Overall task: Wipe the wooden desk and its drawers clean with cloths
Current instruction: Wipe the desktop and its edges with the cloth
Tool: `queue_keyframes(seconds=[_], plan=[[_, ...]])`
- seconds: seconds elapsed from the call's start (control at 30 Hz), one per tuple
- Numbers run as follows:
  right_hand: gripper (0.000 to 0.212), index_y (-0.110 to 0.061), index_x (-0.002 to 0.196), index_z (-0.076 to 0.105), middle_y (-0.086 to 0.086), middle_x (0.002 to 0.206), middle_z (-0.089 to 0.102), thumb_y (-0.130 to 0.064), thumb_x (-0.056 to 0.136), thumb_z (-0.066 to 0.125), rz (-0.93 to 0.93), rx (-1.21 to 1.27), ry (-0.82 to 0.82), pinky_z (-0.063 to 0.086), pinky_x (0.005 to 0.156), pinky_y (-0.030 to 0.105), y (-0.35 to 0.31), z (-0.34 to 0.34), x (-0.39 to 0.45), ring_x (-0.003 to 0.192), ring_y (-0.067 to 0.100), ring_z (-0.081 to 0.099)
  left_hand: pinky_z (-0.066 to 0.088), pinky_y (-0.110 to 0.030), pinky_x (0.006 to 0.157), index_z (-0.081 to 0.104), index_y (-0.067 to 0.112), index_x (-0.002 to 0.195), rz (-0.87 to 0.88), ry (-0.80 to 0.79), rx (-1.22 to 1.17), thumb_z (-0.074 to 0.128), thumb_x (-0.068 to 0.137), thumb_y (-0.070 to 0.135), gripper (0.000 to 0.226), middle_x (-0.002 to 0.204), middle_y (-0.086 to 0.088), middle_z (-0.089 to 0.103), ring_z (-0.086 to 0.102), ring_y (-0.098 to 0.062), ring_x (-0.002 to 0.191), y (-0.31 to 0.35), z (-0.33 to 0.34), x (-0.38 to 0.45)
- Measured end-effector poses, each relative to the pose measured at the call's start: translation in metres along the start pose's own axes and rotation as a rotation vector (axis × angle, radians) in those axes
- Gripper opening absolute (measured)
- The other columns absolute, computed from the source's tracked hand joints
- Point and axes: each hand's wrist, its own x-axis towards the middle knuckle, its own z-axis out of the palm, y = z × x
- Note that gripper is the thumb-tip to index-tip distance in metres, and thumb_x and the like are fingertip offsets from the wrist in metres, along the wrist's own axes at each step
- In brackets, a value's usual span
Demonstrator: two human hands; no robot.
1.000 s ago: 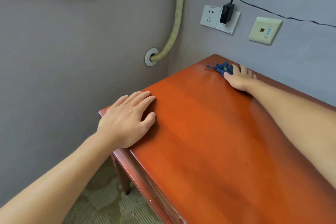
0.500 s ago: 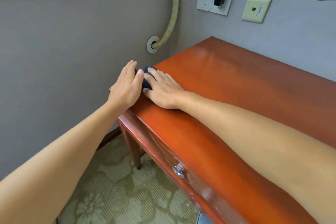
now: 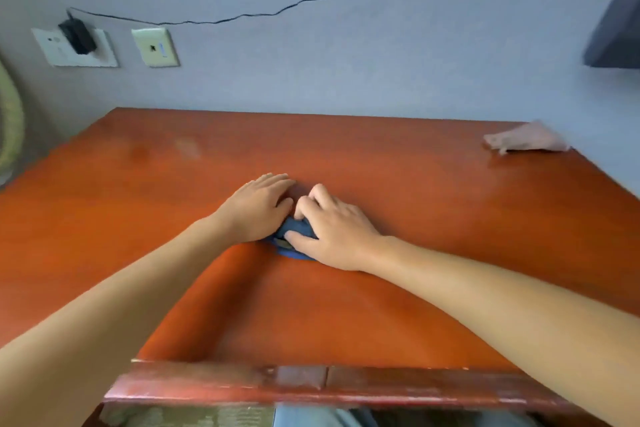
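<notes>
A: Is anything sitting inside a container here?

B: The only one showing is the drawer [image 3: 242,416], which is standing open at the near edge under the desk [image 3: 415,204]. What it is holding I cannot tell; the strip in view is blurred.

A: Where is the cloth [image 3: 294,230] lying?

B: It is lying near the middle of the desk top, bunched between the two hands. It is looking dark blue, crumpled into a small wad, with a brighter blue edge peeking out on the near side.

A: What is the left hand [image 3: 258,206] doing?

B: It is lying palm down on the wood, fingers stretched out flat and close together, its thumb side touching the wad. It is not gripping anything.

A: And the right hand [image 3: 334,230]?

B: It is covering the wad from the right, fingers bent over the top and thumb pressing against the near side, so it is holding the cloth down in a curled grip.

A: How is the desk looking?

B: It is shining reddish brown, with a few pale smudges showing at the far left of the top.

A: Anything else lying on it?

B: A rag [image 3: 526,141], pale pink and rumpled, is resting at the far right corner, well apart from the hands. On the wall, a charger [image 3: 77,35] is sitting in a socket [image 3: 74,48].
</notes>
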Motion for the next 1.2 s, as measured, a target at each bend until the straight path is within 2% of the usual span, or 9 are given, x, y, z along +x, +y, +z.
queue_keyframes(seconds=[0.17,0.33,0.43,0.53,0.6,0.7,0.83,1.07,1.2], plan=[[0.031,-0.027,0.105,0.045,-0.008,0.104,0.035,-0.057,0.097,0.049,0.342,-0.132,0.157,0.036,0.075,0.035,0.117,-0.048,-0.103,0.1,0.02,0.056,0.017,-0.037,0.128,0.036,0.019,0.16,0.244,-0.122,-0.033,0.039,0.11,0.037,0.053,0.168,-0.001,0.032,0.023,-0.022,0.157,0.12,0.051,0.038],[0.027,-0.029,0.098,0.044,-0.005,0.106,0.041,-0.056,0.098,0.049,0.559,-0.21,0.227,0.039,0.077,0.037,0.212,-0.088,-0.204,0.102,0.023,0.058,-0.003,-0.048,0.129,0.013,0.035,0.166,0.34,-0.288,0.093,0.025,0.107,0.061,0.065,0.174,0.008,0.003,-0.006,-0.029,0.16,0.232,0.086,0.033],[0.034,-0.021,0.106,0.049,0.005,0.113,0.045,-0.054,0.1,0.047,0.834,-0.308,0.255,0.043,0.083,0.042,0.269,-0.118,-0.257,0.109,0.033,0.059,-0.007,-0.049,0.129,0.006,0.031,0.167,0.483,-0.321,0.169,0.019,0.107,0.063,0.069,0.175,0.007,-0.005,-0.011,-0.017,0.16,0.286,0.103,0.025],[0.042,-0.013,0.117,0.049,0.012,0.119,0.046,-0.052,0.103,0.041,1.091,-0.369,0.293,0.046,0.087,0.045,0.293,-0.131,-0.304,0.113,0.039,0.057,-0.01,-0.049,0.128,-0.001,0.026,0.167,0.505,-0.335,0.197,0.014,0.106,0.064,0.074,0.174,0.005,-0.011,-0.015,-0.017,0.159,0.32,0.122,0.024],[0.04,-0.013,0.114,0.047,0.012,0.118,0.045,-0.05,0.102,0.042,1.048,-0.424,0.296,0.047,0.08,0.044,0.274,-0.123,-0.326,0.109,0.038,0.056,-0.011,-0.053,0.127,-0.004,0.027,0.167,0.488,-0.322,0.214,0.011,0.104,0.068,0.077,0.173,0.008,-0.013,-0.017,-0.017,0.159,0.332,0.129,0.027],[0.03,-0.022,0.102,0.044,-0.001,0.106,0.041,-0.052,0.099,0.046,0.768,-0.406,0.31,0.042,0.066,0.035,0.21,-0.107,-0.357,0.096,0.024,0.054,-0.01,-0.055,0.127,-0.006,0.029,0.166,0.459,-0.332,0.23,0.012,0.103,0.069,0.077,0.173,0.009,-0.014,-0.017,-0.017,0.159,0.341,0.132,0.036],[0.027,-0.032,0.1,0.043,-0.014,0.107,0.037,-0.058,0.096,0.048,0.589,-0.163,0.2,0.042,0.07,0.034,0.18,-0.114,-0.395,0.096,0.007,0.049,-0.011,-0.06,0.125,-0.005,0.026,0.167,0.449,-0.357,0.243,0.015,0.104,0.067,0.077,0.172,0.012,-0.015,-0.016,-0.019,0.159,0.36,0.133,0.04],[0.031,-0.02,0.115,0.057,0.005,0.125,0.047,-0.046,0.102,0.046,1.07,-0.251,0.362,0.044,0.097,0.044,0.292,-0.14,-0.411,0.122,0.03,0.045,-0.014,-0.066,0.122,-0.009,0.043,0.163,0.599,-0.382,0.266,0.01,0.101,0.072,0.071,0.171,0.017,-0.016,-0.02,-0.022,0.158,0.414,0.154,0.024],[0.032,-0.015,0.124,0.059,0.007,0.131,0.047,-0.038,0.104,0.048,1.043,-0.264,0.486,0.041,0.102,0.046,0.286,-0.122,-0.415,0.121,0.032,0.043,-0.014,-0.065,0.122,-0.008,0.049,0.162,0.603,-0.343,0.275,0.006,0.099,0.075,0.069,0.171,0.018,-0.015,-0.019,-0.02,0.159,0.413,0.159,0.027]])
